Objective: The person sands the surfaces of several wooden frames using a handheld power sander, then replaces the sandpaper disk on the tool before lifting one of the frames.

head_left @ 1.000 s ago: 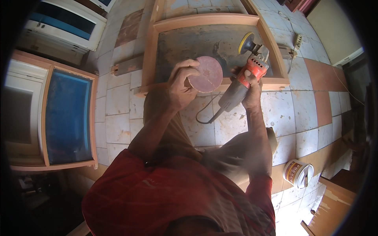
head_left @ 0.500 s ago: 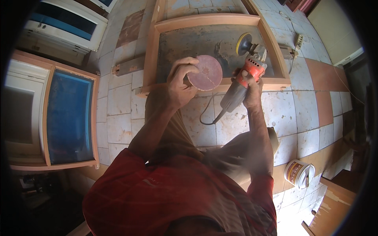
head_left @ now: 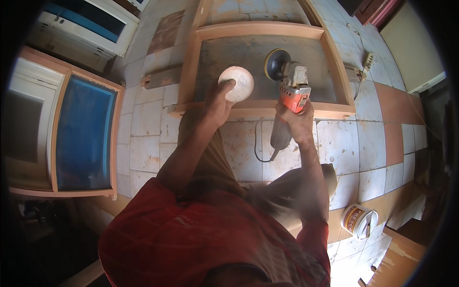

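Clearly, the left hand [head_left: 219, 108] pinched a round, whitish sanding disc [head_left: 242, 85], faintly marked, near twelve o'clock; the right hand [head_left: 298, 121] gripped a red-and-grey, black-padded angle grinder [head_left: 295, 91] toward two o'clock.

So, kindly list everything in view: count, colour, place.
disc: one, whitish, upper centre
grinder: one, red and grey, right of disc
pad: one, black, on grinder
panelled frame: one, tan, ahead
blue panel: one, blue, left
glazed pieces: several, white, left
socket strip: one, beige, upper right
bucket: one, white, lower right
tiles: many, white and brown, floor
wooden furniture: one, brown, lower right
shirt: one, red, below
left grip: one, bare, on disc
right grip: one, bare, around grinder
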Demonstrator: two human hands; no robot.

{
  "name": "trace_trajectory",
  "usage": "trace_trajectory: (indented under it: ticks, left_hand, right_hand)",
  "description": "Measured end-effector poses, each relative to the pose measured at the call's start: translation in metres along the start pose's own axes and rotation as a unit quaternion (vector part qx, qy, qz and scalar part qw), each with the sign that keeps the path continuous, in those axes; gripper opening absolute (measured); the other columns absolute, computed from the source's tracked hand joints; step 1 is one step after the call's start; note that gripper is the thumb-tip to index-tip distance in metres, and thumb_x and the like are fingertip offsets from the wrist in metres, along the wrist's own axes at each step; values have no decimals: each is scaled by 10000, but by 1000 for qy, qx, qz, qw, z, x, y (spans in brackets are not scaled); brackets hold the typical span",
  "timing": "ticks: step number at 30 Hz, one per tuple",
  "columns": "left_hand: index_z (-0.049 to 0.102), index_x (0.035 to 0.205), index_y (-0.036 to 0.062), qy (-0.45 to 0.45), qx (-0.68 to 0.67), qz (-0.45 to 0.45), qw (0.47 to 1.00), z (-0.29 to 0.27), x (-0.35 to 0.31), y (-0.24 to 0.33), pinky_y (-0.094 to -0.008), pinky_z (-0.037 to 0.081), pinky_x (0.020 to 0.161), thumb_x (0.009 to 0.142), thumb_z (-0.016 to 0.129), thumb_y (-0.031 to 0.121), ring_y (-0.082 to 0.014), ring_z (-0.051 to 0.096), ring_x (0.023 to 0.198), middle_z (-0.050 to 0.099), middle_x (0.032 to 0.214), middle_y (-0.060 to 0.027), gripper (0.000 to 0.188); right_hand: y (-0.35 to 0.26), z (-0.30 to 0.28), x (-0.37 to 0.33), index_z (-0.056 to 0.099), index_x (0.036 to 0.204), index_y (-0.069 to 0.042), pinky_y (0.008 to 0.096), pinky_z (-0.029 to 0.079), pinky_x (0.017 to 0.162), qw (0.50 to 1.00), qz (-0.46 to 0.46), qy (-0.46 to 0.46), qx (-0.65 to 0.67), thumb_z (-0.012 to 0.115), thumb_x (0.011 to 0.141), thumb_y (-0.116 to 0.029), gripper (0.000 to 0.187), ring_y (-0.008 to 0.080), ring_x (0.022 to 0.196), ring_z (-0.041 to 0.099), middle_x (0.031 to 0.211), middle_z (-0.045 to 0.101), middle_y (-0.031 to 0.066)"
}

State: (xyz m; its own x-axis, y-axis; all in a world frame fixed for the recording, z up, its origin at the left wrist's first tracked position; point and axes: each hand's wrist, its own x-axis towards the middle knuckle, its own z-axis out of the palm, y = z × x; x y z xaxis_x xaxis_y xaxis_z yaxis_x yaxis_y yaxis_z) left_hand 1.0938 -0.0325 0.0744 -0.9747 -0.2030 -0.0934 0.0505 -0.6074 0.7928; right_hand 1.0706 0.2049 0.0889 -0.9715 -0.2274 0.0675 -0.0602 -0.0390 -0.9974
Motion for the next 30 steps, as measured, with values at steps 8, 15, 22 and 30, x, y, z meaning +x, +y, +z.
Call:
trace_trajectory:
  ticks: [8,15,22,30]
  left_hand:
    - [432,1388,49,-76,-108,-63,989,0,-6,11,-615,420,1077,867,598,185,-346,525,1267,520,1357,-160,564]
    - [333,1472,46,-135,-235,-111,956,-2,-7,17,-667,242,1152,970,450,475,-397,376,1391,398,1489,-203,670]
    - [319,1496,86,-133,-231,-130,955,-9,-4,13,-646,272,1141,1021,312,542,-385,353,1410,369,1518,-191,658]
    - [430,1441,102,-179,-273,-109,939,-7,-5,14,-554,379,1070,1019,335,493,-321,461,1323,478,1452,-132,583]
  right_hand:
    - [-11,15,-9,556,1093,-5,283,511,725,998,1,-45,-46,791,721,-169,470,107,790,576,909,621,37]
    - [-21,15,-13,559,1092,-4,292,522,751,998,3,-46,-46,787,722,-145,457,112,822,602,912,645,51]
    - [-29,19,-19,555,1085,-3,306,528,763,994,16,-96,-56,783,714,-104,446,130,809,627,905,663,62]
    - [-37,23,-23,543,1126,-2,341,535,793,975,58,-148,-155,792,697,-120,510,172,845,658,944,683,114]
